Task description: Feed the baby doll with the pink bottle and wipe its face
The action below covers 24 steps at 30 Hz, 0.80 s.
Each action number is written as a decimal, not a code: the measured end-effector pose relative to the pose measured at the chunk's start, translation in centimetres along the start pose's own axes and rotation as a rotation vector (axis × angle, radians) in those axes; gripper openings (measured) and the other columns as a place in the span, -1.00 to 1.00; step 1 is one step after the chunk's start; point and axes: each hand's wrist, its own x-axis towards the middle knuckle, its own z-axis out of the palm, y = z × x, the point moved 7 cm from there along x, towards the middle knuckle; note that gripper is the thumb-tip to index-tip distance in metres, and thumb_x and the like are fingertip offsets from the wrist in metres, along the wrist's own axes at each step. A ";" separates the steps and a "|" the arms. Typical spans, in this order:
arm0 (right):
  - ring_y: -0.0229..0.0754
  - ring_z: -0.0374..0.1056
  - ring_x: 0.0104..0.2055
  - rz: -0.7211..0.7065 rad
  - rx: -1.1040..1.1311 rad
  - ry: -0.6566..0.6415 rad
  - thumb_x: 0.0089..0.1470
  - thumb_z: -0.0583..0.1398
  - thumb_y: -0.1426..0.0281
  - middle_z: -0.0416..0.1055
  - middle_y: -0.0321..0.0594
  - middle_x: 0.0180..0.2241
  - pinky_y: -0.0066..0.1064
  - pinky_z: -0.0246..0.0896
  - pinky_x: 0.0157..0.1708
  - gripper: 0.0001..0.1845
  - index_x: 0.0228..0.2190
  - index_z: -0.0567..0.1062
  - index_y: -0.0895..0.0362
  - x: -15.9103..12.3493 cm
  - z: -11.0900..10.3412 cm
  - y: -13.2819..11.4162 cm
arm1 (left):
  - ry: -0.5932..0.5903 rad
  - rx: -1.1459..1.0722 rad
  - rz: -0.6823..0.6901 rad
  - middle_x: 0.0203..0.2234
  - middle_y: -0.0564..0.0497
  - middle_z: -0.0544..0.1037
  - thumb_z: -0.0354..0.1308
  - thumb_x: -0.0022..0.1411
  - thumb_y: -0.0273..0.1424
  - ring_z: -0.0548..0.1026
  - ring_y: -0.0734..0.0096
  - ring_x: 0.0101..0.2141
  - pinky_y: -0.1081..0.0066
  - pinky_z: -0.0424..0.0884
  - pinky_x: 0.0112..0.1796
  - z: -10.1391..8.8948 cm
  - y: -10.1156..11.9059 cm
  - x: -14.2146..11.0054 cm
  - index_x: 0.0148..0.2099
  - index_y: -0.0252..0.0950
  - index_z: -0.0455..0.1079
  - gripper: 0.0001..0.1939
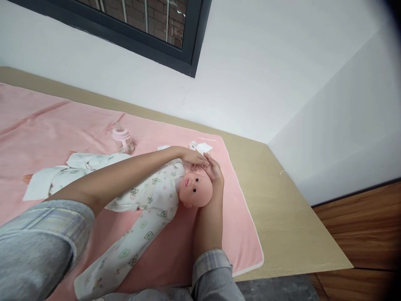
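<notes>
A bald baby doll (196, 190) lies on its back in a white sleepsuit with green and pink prints, its head to the right. My left hand (193, 156) reaches across the doll's chest, fingers stretched out flat beyond its head. Round the top of the head comes my right hand (215, 169), with the forearm beside the head. Its fingers are bent and meet my left fingertips; what lies between them, if anything, is hidden. Small pink doll fingers show just under my left hand. The near sleeve (125, 251) hangs long toward me.
A pink blanket (241, 234) with a white edge covers much of the tan tabletop (269, 209). A baby bottle (123, 140) with a pink top stands past the doll's legs. White cloth or paper (203, 148) lies beyond my hands. A wall and window (192, 50) bound the far side.
</notes>
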 end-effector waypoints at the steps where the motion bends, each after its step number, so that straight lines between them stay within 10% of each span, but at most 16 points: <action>1: -0.16 0.46 -0.05 0.012 0.027 -0.009 0.01 0.18 0.13 0.55 -0.14 -0.16 -0.30 0.40 -0.07 -0.59 -0.19 0.52 0.13 0.0 -0.1 0.0 | 0.037 0.023 0.008 -0.25 -0.12 0.60 -0.06 0.26 0.01 0.53 0.23 -0.29 0.38 0.40 -0.18 -0.5 0.0 -0.4 -0.04 -0.32 0.47 -0.45; 10: -0.21 0.46 -0.05 -0.081 0.326 0.061 -0.13 0.33 0.21 0.54 -0.17 -0.16 -0.29 0.28 0.14 -0.64 -0.27 0.55 0.13 0.7 -2.3 -0.9 | 0.371 0.123 0.005 -0.28 -0.13 0.58 -0.07 0.34 -0.02 0.53 0.26 -0.29 0.43 0.36 -0.27 -4.4 -0.5 -5.6 -0.20 -0.37 0.43 -0.50; 16: -0.26 0.45 -0.22 -0.139 0.233 0.130 -0.22 0.41 0.20 0.52 -0.25 -0.33 -0.38 0.42 -0.08 -0.70 -0.44 0.55 0.12 -0.4 -3.9 -4.5 | 0.548 0.163 -0.022 -0.14 -0.07 0.57 -0.03 0.34 -0.09 0.50 0.23 -0.17 0.41 0.34 -0.20 -5.0 0.3 -8.9 -0.07 -0.33 0.48 -0.56; 24: -0.32 0.38 -0.35 -0.208 -0.127 -0.231 -0.32 0.47 0.36 0.44 -0.31 -0.38 -0.49 0.36 -0.29 -0.74 -0.51 0.54 0.11 -3.6 2.2 -11.5 | 0.566 -0.092 0.184 0.28 -0.14 0.20 -0.12 0.44 -0.11 0.25 0.20 0.20 0.35 0.24 0.12 -2.4 3.1 -10.6 0.33 -0.28 0.08 -0.46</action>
